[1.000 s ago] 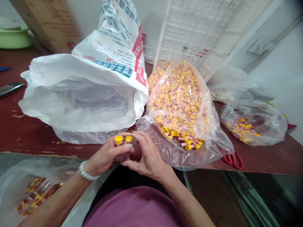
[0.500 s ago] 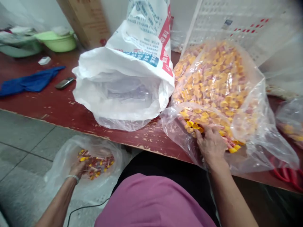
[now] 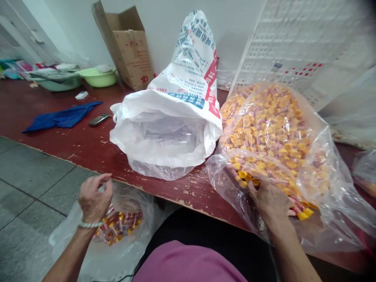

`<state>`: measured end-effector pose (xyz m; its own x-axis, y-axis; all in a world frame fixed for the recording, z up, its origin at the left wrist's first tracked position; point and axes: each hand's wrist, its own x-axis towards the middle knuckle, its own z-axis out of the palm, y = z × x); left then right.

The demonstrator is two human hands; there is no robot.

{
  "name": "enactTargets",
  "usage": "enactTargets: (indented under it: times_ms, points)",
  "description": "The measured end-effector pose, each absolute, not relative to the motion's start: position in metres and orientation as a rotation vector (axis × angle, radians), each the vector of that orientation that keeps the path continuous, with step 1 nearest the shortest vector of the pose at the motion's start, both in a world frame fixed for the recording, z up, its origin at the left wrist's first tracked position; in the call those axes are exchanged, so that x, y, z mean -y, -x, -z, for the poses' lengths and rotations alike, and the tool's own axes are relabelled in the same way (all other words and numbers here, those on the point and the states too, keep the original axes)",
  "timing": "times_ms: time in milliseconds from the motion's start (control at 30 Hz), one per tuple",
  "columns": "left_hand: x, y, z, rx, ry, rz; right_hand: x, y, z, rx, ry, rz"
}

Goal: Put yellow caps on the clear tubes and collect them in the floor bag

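Observation:
My left hand [image 3: 95, 196] is raised over a clear plastic bag [image 3: 67, 239] that hangs below the table edge. Its fingers are curved and apart, with nothing visible in them. Inside that bag lie small red tubes with yellow ends [image 3: 119, 227]. My right hand [image 3: 272, 201] reaches into the mouth of a large clear bag [image 3: 330, 156] on the table, packed with pink tubes with flared yellow ends [image 3: 264, 129]. The fingers are closed on a few of these tubes and partly hidden among them. Yellow ends stick out on both sides of the hand.
A white printed sack [image 3: 164, 156] with a clear liner gapes on the red table [image 3: 73, 149]. To its left are a phone [image 3: 99, 120], a blue cloth [image 3: 63, 117], a green basin [image 3: 98, 77] and a cardboard box [image 3: 132, 56]. A white perforated crate [image 3: 282, 51] leans behind the large bag.
My left hand has come up out of the lower bag, away from the tubes there. My right hand stays among the tubes in the large bag. The camera view has tilted upward.

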<state>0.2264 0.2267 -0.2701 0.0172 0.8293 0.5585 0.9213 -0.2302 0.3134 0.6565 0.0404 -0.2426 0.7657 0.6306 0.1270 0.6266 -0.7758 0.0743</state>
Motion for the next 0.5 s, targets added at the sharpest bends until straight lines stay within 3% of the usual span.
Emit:
enactTargets:
  times_ms: [133,300,500]
  points:
    - [-0.266,-0.321,0.224,1.338,2.535,0.956,-0.032,-0.658,0.245,-1.125,-2.940,-0.422]
    - [-0.323,-0.414,0.229,1.254,2.747,0.482,-0.008,-0.661,0.246,-1.353,-3.077,-0.710]
    - [-0.340,-0.429,0.236,1.327,2.763,0.439,0.014,-0.641,0.238,-1.569,-3.601,-0.467]
